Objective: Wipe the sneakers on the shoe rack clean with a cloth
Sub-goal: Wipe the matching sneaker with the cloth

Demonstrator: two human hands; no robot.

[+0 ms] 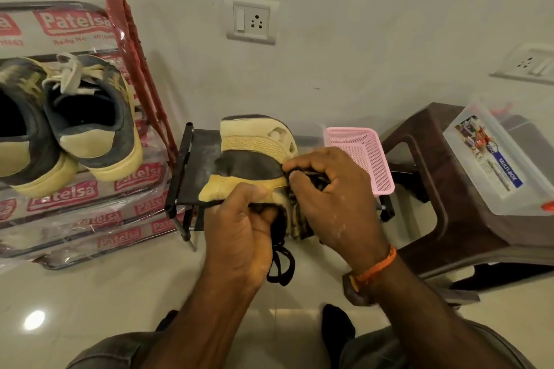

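Note:
A tan and dark brown sneaker (254, 159) lies on the small black shoe rack (183, 171) at the centre, its sole toward the wall. My left hand (239, 228) grips its tan heel end and a dark lace that hangs down. My right hand (326, 195) is curled round dark material at the shoe's opening; whether it is a cloth or laces I cannot tell. Two more dark grey and cream sneakers (90, 117) rest on a plastic-wrapped metal rack (90, 189) at the left.
A pink mesh basket (371, 156) sits right of the shoe on the rack. A brown plastic stool (434, 189) at the right carries a clear plastic box (503, 165). The wall with sockets (251, 19) is close behind. Glossy tile floor (105, 293) lies in front.

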